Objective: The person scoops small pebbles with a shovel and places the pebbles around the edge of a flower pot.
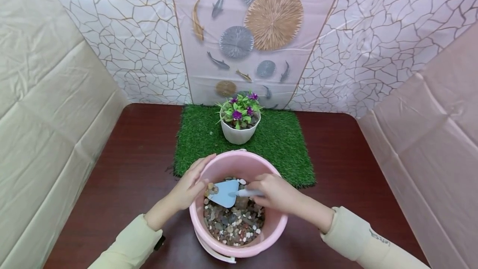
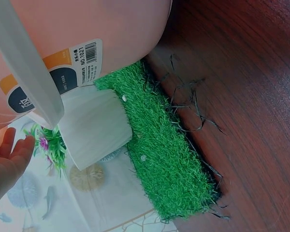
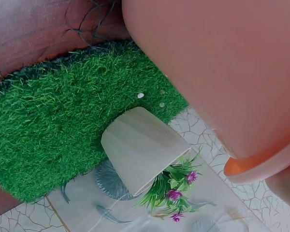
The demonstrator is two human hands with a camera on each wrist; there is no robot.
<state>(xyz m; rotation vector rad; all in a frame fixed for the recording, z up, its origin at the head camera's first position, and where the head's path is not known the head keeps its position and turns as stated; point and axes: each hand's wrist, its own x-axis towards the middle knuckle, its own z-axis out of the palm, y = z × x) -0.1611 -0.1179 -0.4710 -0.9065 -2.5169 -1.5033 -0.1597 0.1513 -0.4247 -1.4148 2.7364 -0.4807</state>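
A pink bucket (image 1: 274,235) stands at the front of the table, with mixed pebbles (image 1: 233,227) in its bottom. My right hand (image 1: 274,192) reaches over the bucket's right rim and grips the white-grey handle of a small trowel. The trowel's light blue blade (image 1: 225,194) points left inside the bucket, and a few yellowish-brown stones (image 1: 212,189) lie at its tip. At the left rim, my left hand (image 1: 188,188) holds the bucket, thumb on the inner side close to those stones and fingers on the outside. In the left wrist view, its fingers (image 2: 20,150) show beside the bucket.
Behind the bucket, a white pot (image 1: 239,134) with purple-flowered plants stands on a green grass mat (image 1: 287,148). The bucket's white carrying handle (image 1: 214,252) hangs down at the front. Cloth-covered walls enclose the dark red table (image 1: 328,152) on the sides and back.
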